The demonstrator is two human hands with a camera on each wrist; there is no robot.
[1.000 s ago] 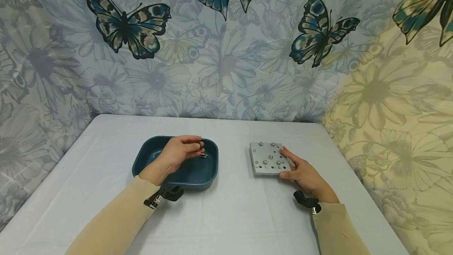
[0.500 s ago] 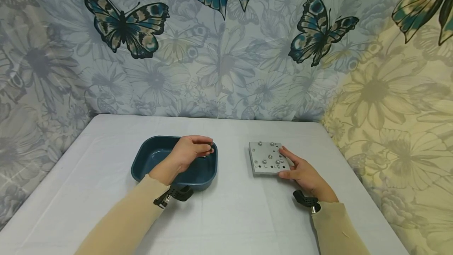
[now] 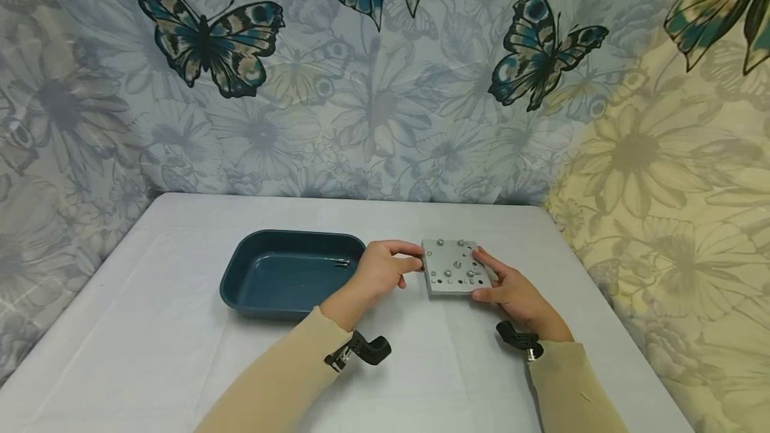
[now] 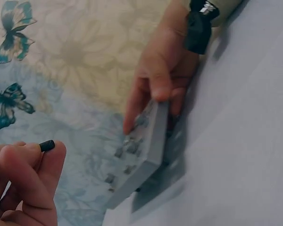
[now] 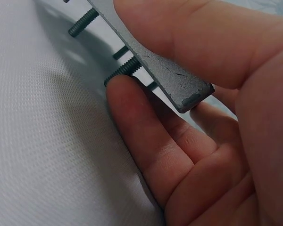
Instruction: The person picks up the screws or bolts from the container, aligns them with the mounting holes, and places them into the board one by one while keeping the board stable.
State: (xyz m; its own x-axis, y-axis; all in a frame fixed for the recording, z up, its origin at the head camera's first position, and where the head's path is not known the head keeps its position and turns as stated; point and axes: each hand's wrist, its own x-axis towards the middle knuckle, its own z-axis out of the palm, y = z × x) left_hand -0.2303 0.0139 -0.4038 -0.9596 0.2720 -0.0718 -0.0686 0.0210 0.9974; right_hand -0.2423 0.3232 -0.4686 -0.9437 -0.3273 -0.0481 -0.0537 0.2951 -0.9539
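A small dark threaded screw (image 4: pixel 47 145) is pinched between thumb and fingertips of my left hand (image 3: pixel 380 269). That hand is right at the left edge of a grey metal plate (image 3: pixel 443 258) in the head view. Round screw heads and several holes dot the plate's top face. My right hand (image 3: pixel 514 294) grips the plate by its right side, thumb on the near edge and fingers around the far part. From the right wrist view, threaded shanks (image 5: pixel 83 22) stick out of the plate's underside, and a fingertip (image 5: pixel 120 89) lies against one of them. The plate is held tilted over the cloth.
A dark blue tray (image 3: pixel 283 313) stands left of the plate, with a few small screws (image 3: pixel 341 262) lying at its right end. White cloth (image 3: pixel 421 366) covers the table. Behind it hangs a butterfly-patterned backdrop (image 3: pixel 373 119).
My left hand has come out from over the tray and moved right to the plate, carrying the screw. The right hand and plate have stayed in place.
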